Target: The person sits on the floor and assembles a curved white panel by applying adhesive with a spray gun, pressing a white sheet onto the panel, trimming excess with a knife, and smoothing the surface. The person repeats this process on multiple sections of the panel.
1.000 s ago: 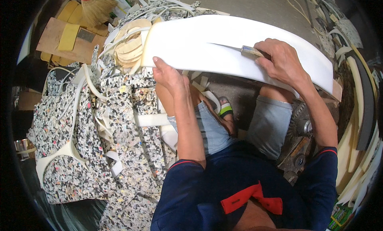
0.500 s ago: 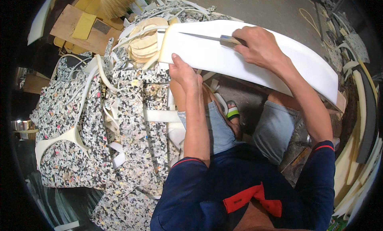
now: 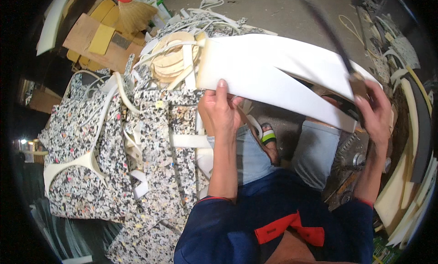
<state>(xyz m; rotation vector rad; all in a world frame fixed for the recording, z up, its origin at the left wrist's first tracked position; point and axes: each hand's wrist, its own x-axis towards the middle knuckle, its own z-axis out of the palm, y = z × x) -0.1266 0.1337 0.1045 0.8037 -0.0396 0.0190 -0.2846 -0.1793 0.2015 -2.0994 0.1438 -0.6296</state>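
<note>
A long white foam slab (image 3: 246, 58) spans from the middle to the right in front of me. From its right end a lengthwise split divides it into two tongues; the left end is whole. My left hand (image 3: 223, 109) grips the slab's near edge by the left end, thumb on top. At the right end, my right hand (image 3: 376, 109) is wrapped round the wooden handle of a long, thin knife (image 3: 326, 29). The blade, blurred, points up and away over the far tongue. The bare foot in a green-striped sandal (image 3: 268, 135) shows below the slab.
Speckled foam blocks (image 3: 86, 150) are piled at my left, with white foam offcuts (image 3: 75, 166) on them. Round cream foam pieces (image 3: 171, 58) lie beyond the slab's left end. A straw broom (image 3: 134, 15) stands at the back left; foam strips (image 3: 410, 127) line the right side.
My right hand has swung the knife off the slab's middle to its right end, blade now upward. The split has opened in the slab, whose near tongue droops. My left hand shifted slightly right.
</note>
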